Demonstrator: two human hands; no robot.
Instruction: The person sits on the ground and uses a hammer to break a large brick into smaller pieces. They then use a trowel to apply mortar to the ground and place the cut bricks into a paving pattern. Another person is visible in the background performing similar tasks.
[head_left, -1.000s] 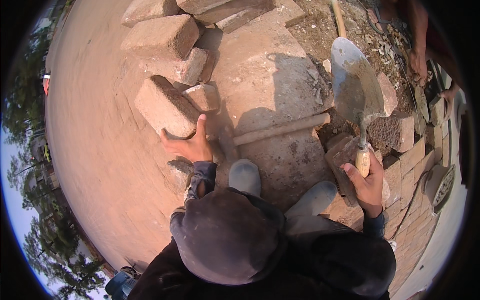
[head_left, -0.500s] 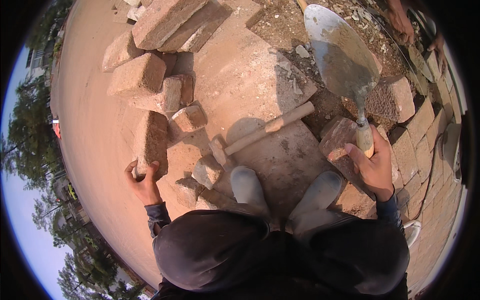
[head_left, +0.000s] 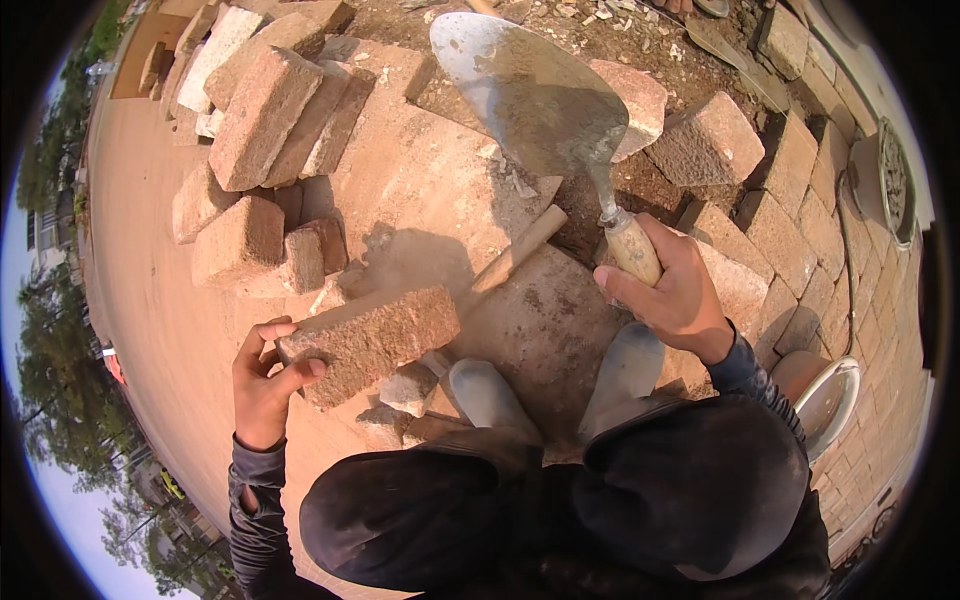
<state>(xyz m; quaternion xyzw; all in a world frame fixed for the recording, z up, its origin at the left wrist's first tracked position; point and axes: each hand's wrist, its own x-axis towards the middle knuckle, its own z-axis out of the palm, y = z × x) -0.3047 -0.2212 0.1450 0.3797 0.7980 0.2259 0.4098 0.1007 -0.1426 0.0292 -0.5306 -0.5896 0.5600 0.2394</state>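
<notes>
My left hand grips one end of a rough reddish paving stone, thumb on its near face and fingers behind. The stone is tilted and appears raised, hiding part of the ground and a hammer behind it. Only the hammer's wooden handle shows. My right hand is closed round the wooden grip of a trowel. Its broad metal blade points away to the upper left, smeared with grey-brown residue. Below the trowel's grip stand my grey boots.
Several stone blocks are piled at the far left. Laid pavers cover the right side, beside loose soil and rubble. A bucket of grey material and a white-rimmed bucket stand there. Another person's fingers show at the top edge.
My left hand has lifted the paving stone and swung it to the right, from upright to lying lengthwise. My right hand has carried the trowel leftward. The view has shifted too.
</notes>
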